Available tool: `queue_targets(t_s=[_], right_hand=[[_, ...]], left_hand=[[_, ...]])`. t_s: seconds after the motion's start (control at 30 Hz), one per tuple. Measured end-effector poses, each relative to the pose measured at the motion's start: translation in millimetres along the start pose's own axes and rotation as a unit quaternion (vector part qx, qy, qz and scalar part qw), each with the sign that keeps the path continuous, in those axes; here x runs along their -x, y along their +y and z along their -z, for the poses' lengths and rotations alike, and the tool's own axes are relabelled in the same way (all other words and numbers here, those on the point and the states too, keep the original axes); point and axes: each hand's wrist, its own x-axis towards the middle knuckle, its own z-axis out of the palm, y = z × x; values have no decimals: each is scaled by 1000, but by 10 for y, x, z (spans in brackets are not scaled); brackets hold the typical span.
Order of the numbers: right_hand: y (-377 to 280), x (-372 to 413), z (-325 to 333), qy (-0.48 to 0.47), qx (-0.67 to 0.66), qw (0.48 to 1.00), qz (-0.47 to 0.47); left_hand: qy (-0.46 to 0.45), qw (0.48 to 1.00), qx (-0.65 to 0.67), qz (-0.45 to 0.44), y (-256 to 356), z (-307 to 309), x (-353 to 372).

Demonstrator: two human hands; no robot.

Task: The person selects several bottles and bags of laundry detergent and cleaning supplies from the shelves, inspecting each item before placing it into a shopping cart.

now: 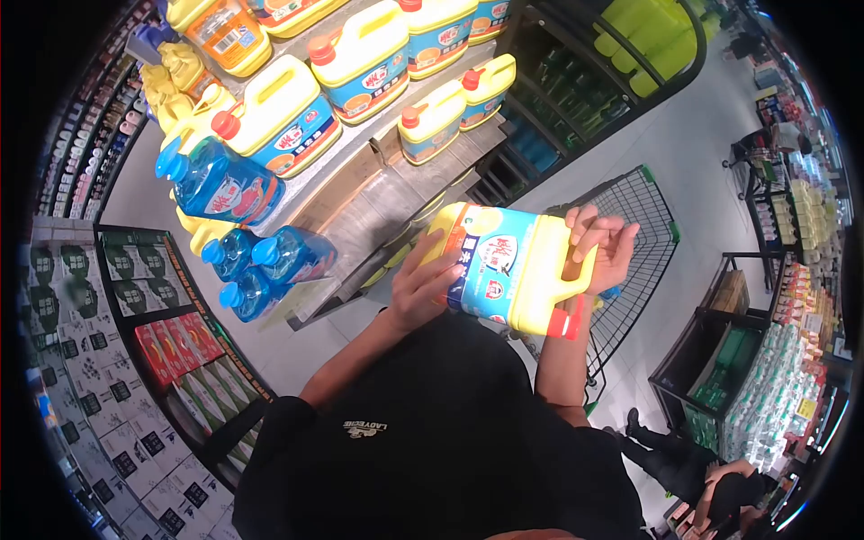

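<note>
A yellow jug (495, 261) with a blue label and a red cap is held on its side in front of my chest, cap end to the right. My left hand (425, 281) lies against the jug's base end, fingers bent over its label side. At the other end, my right hand (601, 247) has its fingers curled around the jug's handle. Beyond my hands, similar yellow jugs (279, 117) with red caps stand on a grey display ledge (382, 193). Blue bottles (225, 184) with blue caps stand at the ledge's left end.
A wire shopping cart (634, 270) stands on the floor just beyond my right hand. Stacked cartons (135, 405) line the left side. Shelves of packaged goods (774, 387) are at the right. Another person (711, 481) in dark clothes is at the lower right.
</note>
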Motion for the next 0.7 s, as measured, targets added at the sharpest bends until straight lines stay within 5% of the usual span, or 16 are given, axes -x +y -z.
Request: queue_targets(t_s=[0.07,0.2,0.3,0.47,0.6,0.7], right_hand=[[-76,23,4,9,22,1000,10],[-436,321,-46,75,319,944,-27],[-764,468,-86,68,510,840,-175],[-1094,950,140,163,520,804,-239],[-1399,1316,91,305,472,782,-270],[-1622,1528,255,331,569,702,-271]], left_hand=[[-13,1000,8,5,-10,-52,32],[-55,983,154,87,-38,-190,-1],[-195,897,313,243,-67,-187,15],[-385,742,398,378,13,-514,253],[-468,711,390,351,95,-944,204],[-481,786,326,213,-34,-1341,337]])
